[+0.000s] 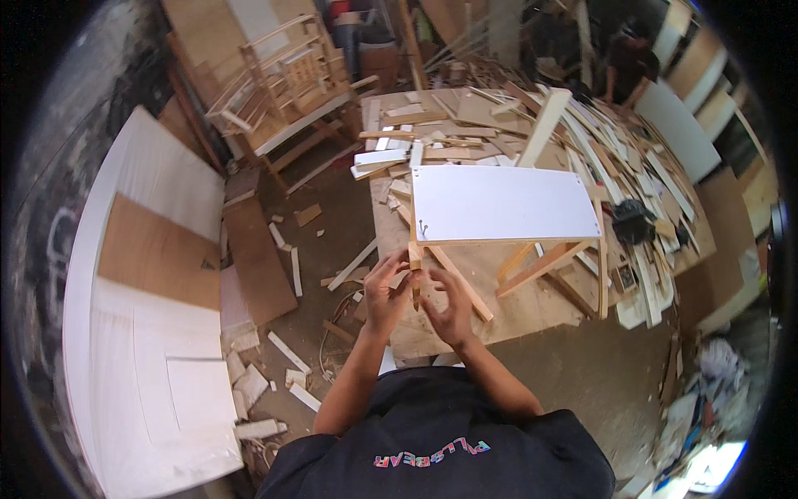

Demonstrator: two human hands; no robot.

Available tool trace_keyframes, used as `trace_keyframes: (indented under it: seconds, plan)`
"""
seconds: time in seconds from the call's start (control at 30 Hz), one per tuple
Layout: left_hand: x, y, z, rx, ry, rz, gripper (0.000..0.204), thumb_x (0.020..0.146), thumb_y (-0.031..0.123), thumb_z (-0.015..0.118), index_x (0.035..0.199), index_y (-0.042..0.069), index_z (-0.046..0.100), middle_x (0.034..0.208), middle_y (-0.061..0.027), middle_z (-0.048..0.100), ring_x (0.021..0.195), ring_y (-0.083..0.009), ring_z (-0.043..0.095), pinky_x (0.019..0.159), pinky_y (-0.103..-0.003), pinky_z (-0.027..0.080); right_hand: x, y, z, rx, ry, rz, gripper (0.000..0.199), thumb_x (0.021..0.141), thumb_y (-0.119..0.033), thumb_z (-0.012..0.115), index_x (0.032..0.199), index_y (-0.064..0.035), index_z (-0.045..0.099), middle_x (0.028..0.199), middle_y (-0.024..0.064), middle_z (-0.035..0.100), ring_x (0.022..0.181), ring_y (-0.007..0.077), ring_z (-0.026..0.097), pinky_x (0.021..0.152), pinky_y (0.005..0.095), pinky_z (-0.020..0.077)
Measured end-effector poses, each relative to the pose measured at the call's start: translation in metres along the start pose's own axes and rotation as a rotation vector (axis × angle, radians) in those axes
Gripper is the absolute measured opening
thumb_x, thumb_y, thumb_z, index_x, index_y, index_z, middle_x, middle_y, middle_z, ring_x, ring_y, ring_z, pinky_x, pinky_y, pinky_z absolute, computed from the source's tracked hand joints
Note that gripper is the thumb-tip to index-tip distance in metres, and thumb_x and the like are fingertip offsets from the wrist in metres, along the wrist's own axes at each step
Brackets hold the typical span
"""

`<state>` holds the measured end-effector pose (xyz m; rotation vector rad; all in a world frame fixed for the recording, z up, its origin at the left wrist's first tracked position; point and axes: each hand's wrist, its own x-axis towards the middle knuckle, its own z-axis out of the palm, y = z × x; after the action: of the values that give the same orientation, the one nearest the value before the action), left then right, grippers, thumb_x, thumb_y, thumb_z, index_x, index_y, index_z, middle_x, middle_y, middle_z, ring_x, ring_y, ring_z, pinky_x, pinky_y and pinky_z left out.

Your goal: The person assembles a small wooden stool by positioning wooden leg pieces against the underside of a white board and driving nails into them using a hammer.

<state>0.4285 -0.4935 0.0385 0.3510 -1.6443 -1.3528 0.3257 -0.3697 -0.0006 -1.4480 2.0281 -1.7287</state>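
Note:
A small wooden stool or bench stands on the worktable, with a white rectangular top (507, 204) and pale wooden legs. Several small dark nails or screws (424, 226) stick up at the top's near left corner. My left hand (386, 289) closes its fingers on the front left wooden leg (416, 256), just below that corner. On the other side of the leg, my right hand (449, 306) has its fingers curved and apart, close to the wood. Whether its fingertips touch the leg is hard to tell.
The plywood worktable (532, 308) carries wood strips and offcuts (465, 137), piled toward the back and right. A black plastic bag (633, 223) lies beside the stool. Left are a large white panel (158, 333) and a wooden frame bench (287, 108). Another person (629, 66) is at the far right.

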Motion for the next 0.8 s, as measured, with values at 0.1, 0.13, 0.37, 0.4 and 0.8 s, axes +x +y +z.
trace_keyframes:
  seconds: [0.1,0.13,0.37,0.4,0.8]
  plan:
    - [0.007,-0.014,-0.008,0.134,-0.074,0.050,0.042,0.094,-0.001,0.078,0.135,-0.003,0.069,0.121,-0.0112,0.073,0.108,-0.0179,0.070,0.092,-0.034,0.059,0.007,-0.036,-0.029,-0.105,0.240,-0.108,0.050,0.088,-0.002,0.081,0.134,-0.0001,0.063,0.122,0.0186,0.069,0.111,0.0336,0.068,0.090,0.0417,0.0570]
    - [0.013,-0.011,-0.007,0.132,-0.083,0.071,0.042,0.093,-0.001,0.078,0.134,-0.003,0.070,0.119,-0.0116,0.073,0.107,-0.0183,0.071,0.091,-0.034,0.060,0.013,-0.045,-0.039,-0.170,0.324,-0.205,0.048,0.087,0.001,0.080,0.132,0.0003,0.064,0.120,0.0190,0.069,0.109,0.0335,0.068,0.090,0.0409,0.0567]
    - [0.025,0.003,-0.002,0.088,-0.121,0.105,0.051,0.083,0.001,0.087,0.132,0.001,0.073,0.113,-0.0130,0.076,0.094,-0.0210,0.074,0.083,-0.034,0.060,0.094,-0.171,-0.082,-0.735,0.153,-0.356,0.029,0.094,-0.016,0.075,0.124,-0.0144,0.075,0.133,0.0107,0.071,0.131,0.0315,0.062,0.115,0.0487,0.0433]
    - [0.023,0.004,0.000,0.090,-0.135,0.098,0.054,0.081,0.002,0.090,0.132,0.002,0.073,0.112,-0.0129,0.077,0.093,-0.0217,0.075,0.082,-0.034,0.059,0.097,-0.170,-0.083,-0.783,0.088,-0.322,0.029,0.094,-0.017,0.075,0.123,-0.0154,0.076,0.134,0.0082,0.072,0.132,0.0299,0.062,0.116,0.0490,0.0420]
    - [0.012,-0.030,-0.011,0.043,-0.201,0.155,0.049,0.083,0.005,0.089,0.129,0.000,0.072,0.109,-0.0149,0.077,0.092,-0.0238,0.077,0.081,-0.035,0.063,0.082,-0.147,-0.057,-0.728,0.131,-0.283,0.027,0.092,-0.017,0.080,0.120,-0.0188,0.080,0.131,0.0022,0.076,0.135,0.0233,0.064,0.118,0.0467,0.0411]
